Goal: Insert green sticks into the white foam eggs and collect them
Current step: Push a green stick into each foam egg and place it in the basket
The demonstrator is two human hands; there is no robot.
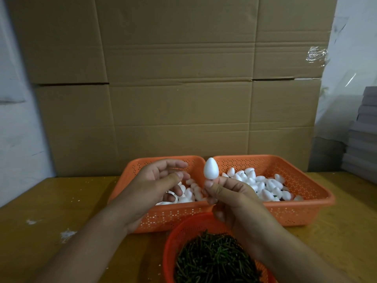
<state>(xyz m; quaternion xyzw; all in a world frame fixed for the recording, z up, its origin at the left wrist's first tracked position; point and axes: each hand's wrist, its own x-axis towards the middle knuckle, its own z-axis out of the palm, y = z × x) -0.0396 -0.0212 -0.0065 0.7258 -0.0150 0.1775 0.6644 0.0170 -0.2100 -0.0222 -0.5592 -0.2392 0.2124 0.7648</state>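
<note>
Right hand (230, 198) pinches a white foam egg (211, 168) at its wide base between thumb and fingertips, pointed end up, smooth and matte, raised over the gap between two orange perforated baskets; whether a stick is in it cannot be told, the fingers hide the base. Left hand (157, 184) hovers just left of the egg, fingers loosely spread, gripping nothing, above the left basket (163, 218) of loose eggs. The right basket (302, 211) holds more eggs, and a near round red basket (173, 242) holds green sticks (214, 260) on the yellow table (40, 211).
</note>
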